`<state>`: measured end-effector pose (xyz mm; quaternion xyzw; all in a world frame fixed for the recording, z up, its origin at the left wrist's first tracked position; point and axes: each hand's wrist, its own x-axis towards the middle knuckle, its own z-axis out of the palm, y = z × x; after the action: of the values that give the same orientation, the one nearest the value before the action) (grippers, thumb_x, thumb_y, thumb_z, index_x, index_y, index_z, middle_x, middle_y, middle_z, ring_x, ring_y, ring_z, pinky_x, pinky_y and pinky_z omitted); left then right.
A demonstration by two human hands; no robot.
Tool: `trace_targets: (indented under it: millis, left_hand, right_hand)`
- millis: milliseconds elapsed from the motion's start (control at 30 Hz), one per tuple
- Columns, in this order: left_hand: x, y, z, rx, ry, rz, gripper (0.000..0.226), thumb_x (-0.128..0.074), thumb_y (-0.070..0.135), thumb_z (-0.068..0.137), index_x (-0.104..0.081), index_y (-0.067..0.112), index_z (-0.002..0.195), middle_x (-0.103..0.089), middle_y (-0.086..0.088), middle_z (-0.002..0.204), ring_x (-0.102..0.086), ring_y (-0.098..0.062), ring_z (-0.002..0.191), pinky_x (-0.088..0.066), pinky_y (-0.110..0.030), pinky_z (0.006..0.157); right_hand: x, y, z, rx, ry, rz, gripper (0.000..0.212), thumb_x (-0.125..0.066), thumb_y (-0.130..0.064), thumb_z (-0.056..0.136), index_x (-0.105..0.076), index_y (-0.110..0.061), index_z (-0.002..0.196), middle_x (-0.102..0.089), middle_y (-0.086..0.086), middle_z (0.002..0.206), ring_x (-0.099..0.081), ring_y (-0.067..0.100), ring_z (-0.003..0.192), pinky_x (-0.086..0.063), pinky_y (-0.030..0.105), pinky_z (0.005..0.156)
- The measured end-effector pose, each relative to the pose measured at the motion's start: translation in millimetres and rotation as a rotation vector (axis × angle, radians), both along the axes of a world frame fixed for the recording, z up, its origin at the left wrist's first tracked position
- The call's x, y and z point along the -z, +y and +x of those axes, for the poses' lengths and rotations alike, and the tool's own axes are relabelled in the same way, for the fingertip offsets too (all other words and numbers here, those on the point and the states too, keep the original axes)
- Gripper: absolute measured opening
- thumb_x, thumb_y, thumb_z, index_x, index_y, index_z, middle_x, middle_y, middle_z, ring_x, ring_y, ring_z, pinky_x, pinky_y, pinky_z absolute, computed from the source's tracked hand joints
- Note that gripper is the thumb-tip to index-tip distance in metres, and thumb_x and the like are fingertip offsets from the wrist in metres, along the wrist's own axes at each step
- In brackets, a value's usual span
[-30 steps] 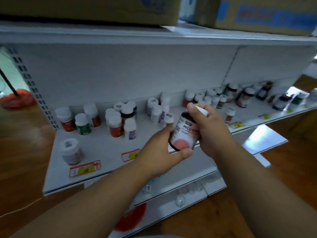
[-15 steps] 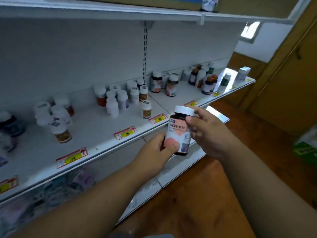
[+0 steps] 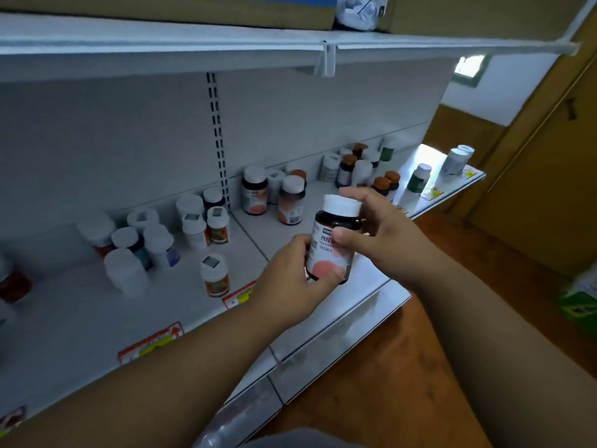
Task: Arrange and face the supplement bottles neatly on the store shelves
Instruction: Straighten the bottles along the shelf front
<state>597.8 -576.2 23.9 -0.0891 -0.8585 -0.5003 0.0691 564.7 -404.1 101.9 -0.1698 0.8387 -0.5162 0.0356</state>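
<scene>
A dark supplement bottle with a white cap and a white label with a pink circle is held upright in front of the white shelf. My left hand grips its lower part, thumb across the pink circle. My right hand holds its upper part, thumb on the label and fingers behind the cap. Two matching bottles stand on the shelf just behind. Several white-capped bottles stand loosely at the left. Another bottle group with brown and white caps stands at the right.
Red and yellow price tags line the shelf's front edge. An upper shelf carries cardboard boxes overhead. A lower shelf juts out below. Wooden floor and a wooden door lie to the right, with a green box on the floor.
The view has swung right along the shelf and come nearer. The bottle has been raised toward the shelf and stands straighter, and both hands have kept hold of it.
</scene>
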Motion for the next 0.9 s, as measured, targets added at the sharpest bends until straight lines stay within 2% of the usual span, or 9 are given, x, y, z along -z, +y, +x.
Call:
trace_targets:
  millis: [67, 133, 200, 300, 467, 600, 700, 833, 900]
  left_hand:
    - [11.7, 6.4, -22.0, -0.025, 0.026, -0.009, 0.036, -0.059, 0.064, 0.073, -0.041, 0.060, 0.103, -0.058, 0.025, 0.102, -0.056, 0.008, 0.091, -0.048, -0.019, 0.069]
    - [27.3, 11.5, -42.5, -0.089, 0.053, -0.043, 0.038, -0.061, 0.065, 0.075, -0.044, 0.057, 0.108, -0.059, 0.024, 0.107, -0.057, 0.005, 0.096, -0.051, -0.025, 0.076]
    - [47.7, 14.7, -62.5, -0.190, 0.012, -0.185, 0.062, -0.056, 0.072, 0.074, -0.046, 0.040, 0.126, -0.058, 0.013, 0.123, -0.055, -0.006, 0.110, -0.049, -0.034, 0.092]
    - [71.8, 16.9, -76.0, -0.387, -0.148, -0.348, 0.095, -0.050, 0.080, 0.073, -0.030, 0.022, 0.147, -0.041, -0.001, 0.146, -0.039, -0.021, 0.130, -0.034, -0.033, 0.106]
    - [87.3, 26.5, -86.1, -0.560, -0.154, -0.496, 0.093, -0.060, 0.069, 0.078, -0.032, 0.014, 0.147, -0.040, -0.007, 0.147, -0.037, -0.026, 0.132, -0.030, -0.033, 0.107]
    - [94.4, 38.6, -97.0, -0.546, -0.148, -0.573, 0.087, -0.064, 0.063, 0.078, -0.039, 0.008, 0.141, -0.046, -0.010, 0.138, -0.044, -0.028, 0.125, -0.034, -0.032, 0.102]
    - [98.7, 43.2, -114.0, -0.559, -0.144, -0.598, 0.086, -0.059, 0.067, 0.079, -0.041, 0.008, 0.138, -0.046, -0.011, 0.136, -0.041, -0.028, 0.125, -0.031, -0.034, 0.106]
    - [109.8, 48.6, -124.8, -0.534, -0.190, -0.729, 0.102, -0.039, 0.078, 0.081, -0.023, 0.005, 0.150, -0.028, -0.014, 0.153, -0.021, -0.029, 0.142, -0.015, -0.041, 0.116]
    - [114.4, 49.1, -125.0, -0.549, -0.183, -0.712, 0.104, -0.038, 0.079, 0.081, -0.022, 0.003, 0.150, -0.025, -0.015, 0.155, -0.018, -0.030, 0.144, -0.013, -0.042, 0.117]
  right_hand:
    - [11.4, 4.3, -27.6, -0.031, 0.038, 0.004, 0.052, -0.076, -0.028, 0.081, -0.051, -0.034, 0.127, -0.064, -0.007, 0.112, -0.063, 0.003, 0.093, -0.054, 0.020, 0.082]
    - [24.1, 7.7, -59.0, -0.063, 0.086, 0.017, 0.052, -0.076, -0.028, 0.081, -0.051, -0.033, 0.126, -0.064, -0.010, 0.111, -0.062, -0.001, 0.093, -0.051, 0.017, 0.082]
    - [34.8, 10.0, -93.8, -0.117, 0.114, 0.030, 0.053, -0.077, -0.028, 0.079, -0.049, -0.035, 0.124, -0.062, -0.018, 0.108, -0.060, -0.008, 0.092, -0.048, 0.007, 0.076]
    - [48.6, 8.7, -138.2, -0.240, 0.118, 0.096, 0.059, -0.079, -0.029, 0.076, -0.047, -0.036, 0.125, -0.061, -0.018, 0.105, -0.061, -0.008, 0.085, -0.046, 0.004, 0.068]
    - [76.4, -2.7, -182.6, -0.424, 0.084, 0.109, 0.062, -0.079, -0.031, 0.074, -0.044, -0.047, 0.122, -0.057, -0.019, 0.107, -0.061, -0.005, 0.090, -0.049, 0.010, 0.072]
    - [100.9, -8.5, -197.4, -0.530, 0.040, 0.124, 0.061, -0.078, -0.028, 0.075, -0.042, -0.050, 0.120, -0.054, -0.021, 0.114, -0.058, 0.004, 0.100, -0.050, 0.022, 0.084]
    - [112.7, -5.7, -207.3, -0.571, 0.056, 0.157, 0.063, -0.077, -0.030, 0.077, -0.041, -0.047, 0.125, -0.055, -0.022, 0.117, -0.055, 0.004, 0.108, -0.045, 0.019, 0.088]
    - [121.2, -0.6, -214.3, -0.541, 0.050, 0.160, 0.066, -0.077, -0.029, 0.077, -0.039, -0.050, 0.127, -0.051, -0.036, 0.109, -0.056, 0.001, 0.107, -0.045, 0.018, 0.090]
    - [123.9, -1.4, -213.3, -0.543, 0.040, 0.163, 0.067, -0.077, -0.028, 0.078, -0.038, -0.049, 0.128, -0.050, -0.037, 0.110, -0.055, 0.000, 0.108, -0.044, 0.018, 0.091]
